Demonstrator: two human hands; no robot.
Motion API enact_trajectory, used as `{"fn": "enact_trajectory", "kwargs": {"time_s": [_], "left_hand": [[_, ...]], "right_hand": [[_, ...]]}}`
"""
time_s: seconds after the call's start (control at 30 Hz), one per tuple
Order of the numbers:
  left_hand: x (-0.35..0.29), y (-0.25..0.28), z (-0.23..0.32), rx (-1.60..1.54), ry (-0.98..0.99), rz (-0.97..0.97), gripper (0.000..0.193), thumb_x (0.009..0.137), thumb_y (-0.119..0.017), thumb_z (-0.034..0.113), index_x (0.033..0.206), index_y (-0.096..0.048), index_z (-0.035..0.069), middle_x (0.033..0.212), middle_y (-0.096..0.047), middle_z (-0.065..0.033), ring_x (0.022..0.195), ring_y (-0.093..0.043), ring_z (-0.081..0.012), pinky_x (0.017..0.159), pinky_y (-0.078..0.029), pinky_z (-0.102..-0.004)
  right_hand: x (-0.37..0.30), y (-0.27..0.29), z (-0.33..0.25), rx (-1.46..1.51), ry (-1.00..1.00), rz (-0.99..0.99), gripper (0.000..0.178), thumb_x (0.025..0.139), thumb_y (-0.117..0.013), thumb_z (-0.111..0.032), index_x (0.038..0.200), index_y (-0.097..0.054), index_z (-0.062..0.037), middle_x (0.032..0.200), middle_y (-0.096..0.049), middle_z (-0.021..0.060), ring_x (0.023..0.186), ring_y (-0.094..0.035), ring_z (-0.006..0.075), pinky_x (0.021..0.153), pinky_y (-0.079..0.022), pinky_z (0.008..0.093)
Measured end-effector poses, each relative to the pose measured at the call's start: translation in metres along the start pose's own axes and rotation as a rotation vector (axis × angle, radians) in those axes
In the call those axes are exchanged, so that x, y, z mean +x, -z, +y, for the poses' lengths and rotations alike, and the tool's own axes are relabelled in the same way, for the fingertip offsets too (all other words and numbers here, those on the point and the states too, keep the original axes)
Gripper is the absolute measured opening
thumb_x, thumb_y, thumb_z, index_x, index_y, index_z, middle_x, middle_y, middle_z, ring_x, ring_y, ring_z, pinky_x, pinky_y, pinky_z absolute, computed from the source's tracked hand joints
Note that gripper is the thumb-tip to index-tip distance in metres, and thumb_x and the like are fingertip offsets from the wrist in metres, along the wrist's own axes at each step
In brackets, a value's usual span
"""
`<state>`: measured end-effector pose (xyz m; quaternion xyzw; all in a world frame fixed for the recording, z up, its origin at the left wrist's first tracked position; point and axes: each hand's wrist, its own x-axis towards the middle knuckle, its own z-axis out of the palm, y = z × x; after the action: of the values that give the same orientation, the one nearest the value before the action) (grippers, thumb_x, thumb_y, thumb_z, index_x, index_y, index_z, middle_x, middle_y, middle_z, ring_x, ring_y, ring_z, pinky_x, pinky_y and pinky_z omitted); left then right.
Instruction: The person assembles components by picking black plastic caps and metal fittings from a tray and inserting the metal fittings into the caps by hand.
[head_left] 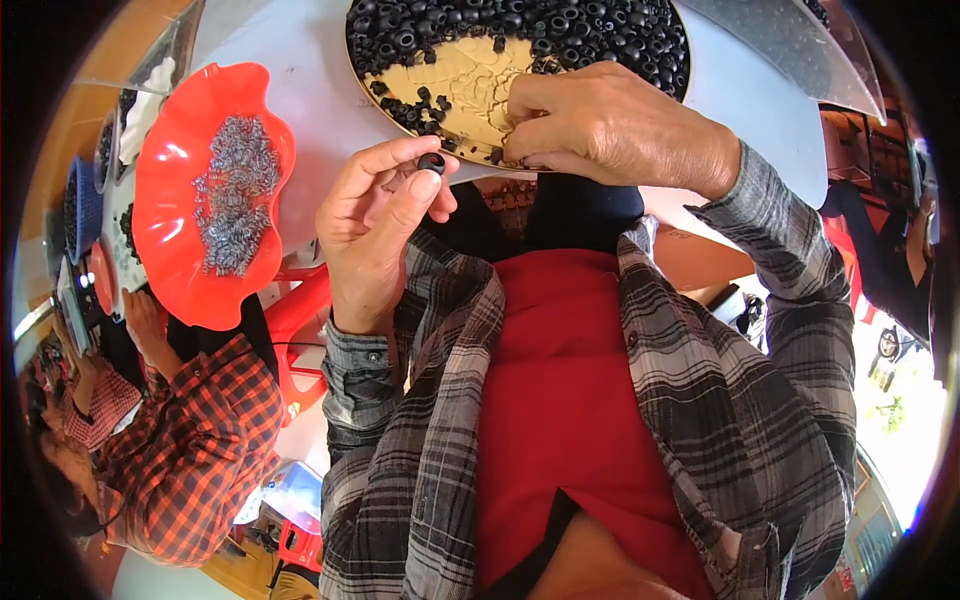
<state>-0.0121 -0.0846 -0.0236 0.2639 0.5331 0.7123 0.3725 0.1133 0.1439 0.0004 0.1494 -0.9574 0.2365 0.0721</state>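
My left hand (375, 215) pinches a small round black plastic piece with a hole (431, 162) between thumb and fingertips, just off the near edge of a round tray (470, 78). Over that tray's near side, my right hand (610, 125) has its fingers pinched together, pointing down at the tray floor; whatever they hold is hidden. Many black barrel-shaped pieces with holes (590, 35) are heaped along the tray's far and right sides. Smaller black pieces (415, 112) lie scattered at its left.
A red wavy-rimmed bowl (165, 180) full of small metal springs (238, 195) stands left on the white table (310, 60). Clear plastic sheeting (790, 45) is at the far right. A co-worker in an orange checked shirt (200, 450) sits on my left, near a blue basket (82, 208).
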Motion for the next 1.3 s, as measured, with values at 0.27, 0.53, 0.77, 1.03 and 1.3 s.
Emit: {"fn": "enact_trajectory", "kwargs": {"time_s": [0.27,0.53,0.77,1.03,1.3], "left_hand": [[-0.001,0.001,0.001,0.008,0.011,0.013,0.029,0.093,-0.063,0.005,0.121,-0.061,-0.005,0.104,-0.068,-0.0167,0.078,-0.061,-0.0156,0.07,-0.048,-0.0279],[0.003,-0.01,0.001,0.02,0.046,-0.005,0.027,0.094,-0.062,0.002,0.12,-0.062,-0.004,0.105,-0.069,-0.0157,0.079,-0.062,-0.0152,0.072,-0.051,-0.0275],[0.01,-0.021,-0.005,-0.023,0.001,-0.046,0.024,0.095,-0.064,0.0,0.119,-0.061,-0.004,0.101,-0.067,-0.009,0.084,-0.064,-0.0135,0.073,-0.053,-0.0257],[0.012,-0.035,-0.003,0.034,-0.1,0.003,0.024,0.089,-0.068,-0.006,0.113,-0.064,-0.005,0.096,-0.068,-0.0083,0.084,-0.065,-0.0149,0.074,-0.054,-0.0267],[0.007,-0.029,-0.004,0.182,-0.231,-0.207,0.024,0.086,-0.069,-0.008,0.11,-0.068,-0.003,0.1,-0.066,-0.0116,0.081,-0.066,-0.0157,0.072,-0.054,-0.0254]], "right_hand": [[0.006,-0.003,0.0,-0.015,0.029,-0.017,0.01,0.086,-0.067,-0.018,0.088,-0.067,-0.0077,0.086,-0.059,0.0087,0.075,-0.065,0.0321,0.065,-0.052,0.0423],[0.002,-0.003,0.013,0.146,-0.121,0.119,0.015,0.085,-0.066,-0.016,0.089,-0.058,-0.0034,0.082,-0.058,0.0127,0.073,-0.062,0.0333,0.066,-0.05,0.0417],[0.007,0.021,-0.011,0.382,-0.255,0.195,0.017,0.084,-0.073,-0.013,0.093,-0.066,-0.0012,0.085,-0.066,0.0097,0.074,-0.065,0.0211,0.067,-0.052,0.0318],[0.007,0.032,-0.023,0.467,-0.365,0.086,0.019,0.085,-0.076,-0.016,0.092,-0.069,0.0002,0.077,-0.065,0.0058,0.071,-0.062,0.0125,0.064,-0.049,0.0259],[0.003,0.026,-0.018,0.943,-0.659,-0.162,0.023,0.082,-0.083,-0.016,0.09,-0.067,-0.0012,0.082,-0.065,-0.0004,0.074,-0.059,0.0058,0.067,-0.047,0.0213]]}}
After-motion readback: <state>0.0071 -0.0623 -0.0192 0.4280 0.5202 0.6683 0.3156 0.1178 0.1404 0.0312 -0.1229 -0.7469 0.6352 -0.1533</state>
